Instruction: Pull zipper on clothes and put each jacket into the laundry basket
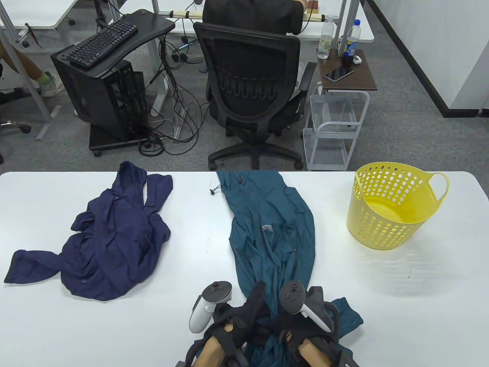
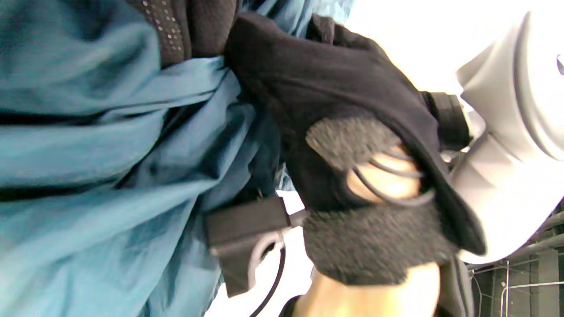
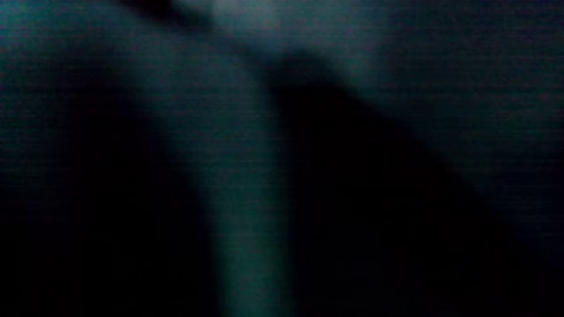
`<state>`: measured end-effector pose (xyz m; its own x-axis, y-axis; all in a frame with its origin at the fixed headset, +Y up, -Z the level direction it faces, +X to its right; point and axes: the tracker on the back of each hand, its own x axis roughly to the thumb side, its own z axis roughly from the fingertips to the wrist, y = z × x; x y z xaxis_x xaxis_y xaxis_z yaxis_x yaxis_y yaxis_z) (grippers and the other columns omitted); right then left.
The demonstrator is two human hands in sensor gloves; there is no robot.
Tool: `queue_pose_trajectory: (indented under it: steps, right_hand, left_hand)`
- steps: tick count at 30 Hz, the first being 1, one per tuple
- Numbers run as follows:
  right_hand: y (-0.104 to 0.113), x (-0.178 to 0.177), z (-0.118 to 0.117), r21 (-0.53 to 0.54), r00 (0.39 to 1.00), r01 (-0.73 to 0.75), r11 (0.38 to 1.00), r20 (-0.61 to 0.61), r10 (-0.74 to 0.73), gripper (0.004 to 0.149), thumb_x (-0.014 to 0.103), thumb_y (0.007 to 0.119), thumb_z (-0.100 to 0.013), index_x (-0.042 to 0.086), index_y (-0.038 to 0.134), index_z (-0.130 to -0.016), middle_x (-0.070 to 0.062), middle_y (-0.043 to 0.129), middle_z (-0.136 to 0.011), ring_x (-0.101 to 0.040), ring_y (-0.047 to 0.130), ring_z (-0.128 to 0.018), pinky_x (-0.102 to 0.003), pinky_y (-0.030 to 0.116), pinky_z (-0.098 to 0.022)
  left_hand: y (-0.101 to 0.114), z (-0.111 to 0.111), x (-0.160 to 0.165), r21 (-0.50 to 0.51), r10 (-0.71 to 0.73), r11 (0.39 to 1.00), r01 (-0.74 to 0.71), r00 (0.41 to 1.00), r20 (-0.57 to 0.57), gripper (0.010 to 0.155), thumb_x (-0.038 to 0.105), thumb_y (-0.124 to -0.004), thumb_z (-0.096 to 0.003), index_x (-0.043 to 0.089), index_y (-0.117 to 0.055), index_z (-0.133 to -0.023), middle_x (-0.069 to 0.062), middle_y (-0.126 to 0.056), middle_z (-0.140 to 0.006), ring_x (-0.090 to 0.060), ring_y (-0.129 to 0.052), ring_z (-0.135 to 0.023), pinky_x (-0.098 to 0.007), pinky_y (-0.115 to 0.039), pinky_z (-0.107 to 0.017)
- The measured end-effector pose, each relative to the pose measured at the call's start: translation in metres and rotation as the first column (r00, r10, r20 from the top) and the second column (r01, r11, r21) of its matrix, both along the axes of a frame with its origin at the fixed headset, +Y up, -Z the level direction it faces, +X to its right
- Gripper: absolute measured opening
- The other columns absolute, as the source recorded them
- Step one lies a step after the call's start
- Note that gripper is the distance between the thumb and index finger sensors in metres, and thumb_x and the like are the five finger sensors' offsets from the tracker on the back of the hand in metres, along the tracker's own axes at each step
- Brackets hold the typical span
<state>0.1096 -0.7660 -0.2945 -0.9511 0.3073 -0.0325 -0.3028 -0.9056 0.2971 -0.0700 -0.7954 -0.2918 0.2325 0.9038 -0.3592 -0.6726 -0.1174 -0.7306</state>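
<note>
White desk (image 1: 401, 298), seen from above.

Far left: navy jacket (image 1: 110, 244), crumpled in a heap, one sleeve trailing toward the left edge, hood end pointing away. Nothing touches it.

Centre: teal jacket (image 1: 271, 237), stretched long from the far desk edge to the near edge, hood end hanging over the far side, a drawcord toggle lying on the desk just beside it. Fabric creased lengthwise and bunched at the near end. Small pale chest print begins "NR SPIR..."; the rest is too small to read.

Near edge, centre: left hand (image 1: 250, 306) in a black glove, fingers curled round a gather of the teal fabric; the left wrist view shows the cloth bunched against the palm. Right hand (image 1: 292, 325) just beside it, on the same bunched end; fingers hidden under the tracker and cloth, so I cannot tell its grip. Right wrist view dark, only blurred teal folds.

Right: yellow laundry basket (image 1: 389, 225), perforated, upright, well apart from both jackets, nothing visible inside.

Beyond the desk: black office chair (image 1: 252, 91), keyboard (image 1: 103, 42), white wire cart (image 1: 332, 130) with bottles (image 1: 324, 40) and a phone (image 1: 338, 73) on top.
</note>
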Motion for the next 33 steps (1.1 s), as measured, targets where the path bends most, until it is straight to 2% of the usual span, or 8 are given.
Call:
queue_pose_trajectory:
  steps: [5,11,16,20,24,28,31,33]
  right_hand:
    - [0.004,0.028,-0.011,0.071,0.962,0.259,0.963,0.069,-0.263,0.051,0.041,0.093,-0.041,0.018,0.087,-0.086,-0.004,0.101,-0.070,-0.014,0.109,-0.038,-0.033,0.091,-0.035]
    - [0.020,0.081,-0.019,0.320,0.624,0.719,0.616,0.091,-0.776,0.052,0.037,0.091,-0.042,0.021,0.082,-0.091,-0.002,0.099,-0.077,-0.018,0.108,-0.046,-0.037,0.089,-0.041]
    - [0.038,0.098,-0.011,0.464,0.518,0.766,0.445,-0.036,-0.855,0.052,0.036,0.089,-0.044,0.024,0.079,-0.093,-0.001,0.098,-0.080,-0.018,0.107,-0.049,-0.038,0.088,-0.043]
    - [0.053,0.100,-0.004,0.460,0.487,0.805,0.375,-0.150,-0.860,0.050,0.035,0.089,-0.045,0.027,0.078,-0.094,-0.001,0.096,-0.082,-0.020,0.104,-0.054,-0.041,0.086,-0.047]
    - [0.065,0.088,0.003,0.404,0.496,0.835,0.375,-0.257,-0.829,0.050,0.033,0.088,-0.046,0.027,0.077,-0.095,-0.002,0.093,-0.084,-0.023,0.101,-0.058,-0.045,0.082,-0.050]
    - [0.075,0.057,0.011,0.308,0.551,0.832,0.462,-0.359,-0.753,0.050,0.032,0.086,-0.047,0.028,0.077,-0.096,-0.001,0.090,-0.087,-0.024,0.097,-0.067,-0.049,0.078,-0.056]
    - [0.078,0.029,0.021,0.145,0.499,0.859,0.491,-0.452,-0.739,0.048,0.031,0.086,-0.048,0.032,0.079,-0.096,0.001,0.083,-0.094,-0.032,0.076,-0.087,-0.054,0.066,-0.065]
    - [0.081,0.022,0.028,0.150,0.510,0.853,0.500,-0.444,-0.737,0.047,0.027,0.084,-0.049,0.027,0.080,-0.096,-0.004,0.066,-0.101,-0.037,0.052,-0.093,-0.056,0.051,-0.071]
  left_hand:
    - [0.015,-0.001,-0.004,0.106,-0.004,0.994,0.007,1.000,-0.024,0.079,0.074,-0.038,-0.0402,0.044,-0.005,-0.106,-0.012,-0.022,-0.120,-0.040,-0.063,-0.102,-0.056,-0.066,-0.068]
    - [0.045,0.000,-0.007,0.319,0.107,0.942,-0.105,0.994,0.010,0.075,0.073,-0.043,-0.0430,0.050,-0.016,-0.108,0.005,-0.030,-0.125,-0.028,-0.049,-0.111,-0.053,-0.051,-0.078]
    - [0.044,0.007,0.005,0.238,0.169,0.952,-0.193,0.979,0.117,0.074,0.069,-0.051,-0.0440,0.045,-0.029,-0.110,-0.003,-0.042,-0.123,-0.032,-0.057,-0.107,-0.059,-0.054,-0.072]
    - [0.051,0.007,-0.010,0.232,-0.189,0.955,0.184,0.982,0.003,0.071,0.066,-0.055,-0.0461,0.033,-0.052,-0.109,-0.002,-0.068,-0.114,-0.044,-0.051,-0.105,-0.065,-0.051,-0.068]
    - [0.086,0.012,-0.033,0.532,-0.315,0.626,0.570,0.809,-0.496,0.084,0.075,-0.063,-0.0386,0.044,-0.029,-0.109,0.006,-0.044,-0.123,-0.041,-0.041,-0.110,-0.065,-0.049,-0.072]
    - [0.115,0.026,-0.019,0.814,-0.225,0.284,0.507,0.860,-0.458,0.105,0.079,-0.071,-0.0309,0.055,0.008,-0.096,0.014,0.011,-0.116,-0.029,-0.004,-0.111,-0.061,-0.032,-0.079]
    - [0.118,0.035,-0.009,0.822,-0.130,0.149,0.550,0.835,-0.535,0.109,0.073,-0.084,-0.0236,0.059,-0.003,-0.096,0.014,-0.010,-0.121,-0.027,-0.025,-0.114,-0.061,-0.043,-0.078]
    - [0.121,0.038,-0.014,0.806,-0.096,0.065,0.588,0.808,-0.581,0.108,0.073,-0.088,-0.0200,0.057,-0.017,-0.100,0.016,-0.043,-0.119,-0.018,-0.072,-0.102,-0.052,-0.067,-0.071]
